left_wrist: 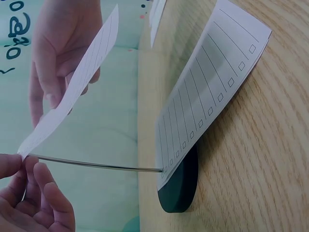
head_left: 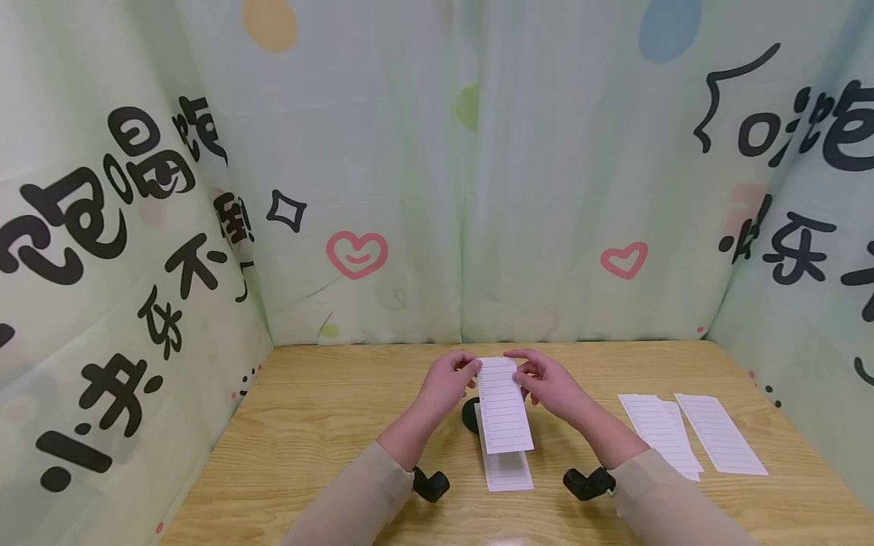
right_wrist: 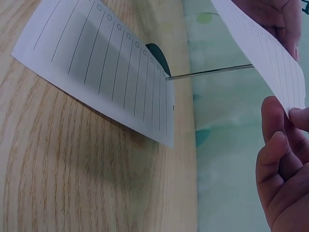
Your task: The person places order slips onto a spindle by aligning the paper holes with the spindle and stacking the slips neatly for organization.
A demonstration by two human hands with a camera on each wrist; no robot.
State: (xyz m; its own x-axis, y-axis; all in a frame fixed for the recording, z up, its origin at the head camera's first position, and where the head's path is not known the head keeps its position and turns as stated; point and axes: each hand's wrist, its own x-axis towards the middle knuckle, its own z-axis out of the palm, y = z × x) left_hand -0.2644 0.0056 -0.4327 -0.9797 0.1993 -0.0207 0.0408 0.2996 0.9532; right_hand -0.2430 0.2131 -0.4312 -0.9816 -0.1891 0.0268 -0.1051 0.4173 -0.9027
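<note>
Head view, held sheet: the lined sheet (head_left: 504,413) is up above the middle of the wooden table (head_left: 328,425), upright between the hands.
Head view, left hand: the left hand (head_left: 447,381) pinches its upper left corner, thumb in front.
Head view, right hand: the right hand (head_left: 551,387) holds its right edge near the top, fingers only partly bent.
Head view, in the way: the lined sheet covers most of the lower sheets (head_left: 508,478) and part of a dark round base (head_left: 469,415); the right forearm crosses beside the overlapping loose sheets (head_left: 652,431).
Head view, right edge: a single loose sheet (head_left: 720,436) lies nearest the table's right edge; a printed curtain (head_left: 423,189) rises past the far edge.
Left wrist view, rod: a thin metal rod (left_wrist: 96,164) runs from the lower sheets, resting over the base, to the pinching left fingertips.
Right wrist view, rod end: hidden by the lined sheet, so piercing cannot be told; right thumb and fingers pinch its edge.
</note>
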